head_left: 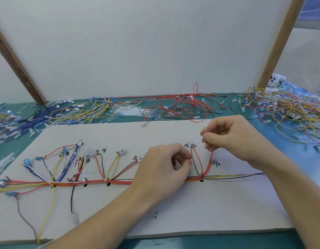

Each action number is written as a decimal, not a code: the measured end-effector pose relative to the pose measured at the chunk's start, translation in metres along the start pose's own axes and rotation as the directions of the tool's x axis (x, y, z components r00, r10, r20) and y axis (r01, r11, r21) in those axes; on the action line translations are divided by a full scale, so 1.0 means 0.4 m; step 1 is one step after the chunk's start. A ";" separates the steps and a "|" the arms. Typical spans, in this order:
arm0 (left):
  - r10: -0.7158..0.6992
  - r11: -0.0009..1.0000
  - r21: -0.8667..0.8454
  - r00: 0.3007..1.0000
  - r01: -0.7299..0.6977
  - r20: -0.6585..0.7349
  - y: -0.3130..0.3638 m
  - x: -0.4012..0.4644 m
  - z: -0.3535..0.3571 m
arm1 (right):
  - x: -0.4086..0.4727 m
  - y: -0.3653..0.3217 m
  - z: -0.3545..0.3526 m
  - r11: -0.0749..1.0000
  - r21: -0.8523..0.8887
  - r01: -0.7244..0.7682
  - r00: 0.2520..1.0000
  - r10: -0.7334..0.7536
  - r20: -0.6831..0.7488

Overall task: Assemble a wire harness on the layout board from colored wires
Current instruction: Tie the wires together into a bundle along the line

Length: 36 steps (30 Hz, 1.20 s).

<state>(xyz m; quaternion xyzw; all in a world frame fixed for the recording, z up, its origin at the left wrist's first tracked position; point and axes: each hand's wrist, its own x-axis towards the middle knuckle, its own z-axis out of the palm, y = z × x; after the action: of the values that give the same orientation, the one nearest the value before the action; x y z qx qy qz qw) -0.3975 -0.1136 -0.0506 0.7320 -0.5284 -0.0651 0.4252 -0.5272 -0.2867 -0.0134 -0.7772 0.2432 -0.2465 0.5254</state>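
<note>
Over the layout board [155,203], right hand [231,135] pinches one white cable tie [206,136], left hand [164,169] pinches the wire bundle [94,182]

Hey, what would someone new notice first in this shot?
Probably the two hands mid-board: the right hand pinching a thin white strip, the left hand resting on the wire bundle that runs across the layout board. Next, the tangled loose wires heaped at the far right.
</note>
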 end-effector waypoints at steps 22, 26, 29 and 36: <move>0.195 0.959 0.180 0.970 -0.220 0.144 0.013 -0.012 -0.016 | -0.014 0.002 0.035 0.981 -0.188 0.055 0.978 -0.015 0.208; 0.193 0.965 0.147 0.969 -0.216 0.153 0.014 -0.011 -0.019 | -0.016 -0.008 0.034 0.968 -0.238 0.081 0.975 -0.027 0.221; 0.195 0.966 0.140 0.969 -0.216 0.153 0.015 -0.010 -0.019 | -0.018 -0.007 0.029 0.967 -0.246 0.064 0.981 -0.016 0.194; 0.199 0.966 0.136 0.969 -0.219 0.146 0.011 -0.011 -0.018 | -0.017 -0.004 0.019 0.971 -0.239 0.028 0.969 0.032 0.244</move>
<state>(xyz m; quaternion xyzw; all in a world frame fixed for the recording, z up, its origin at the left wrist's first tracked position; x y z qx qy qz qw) -0.3987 -0.1064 -0.0447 0.6963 -0.6330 -0.0272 0.3373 -0.5274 -0.2766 -0.0151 -0.8593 0.2050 -0.1168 0.4537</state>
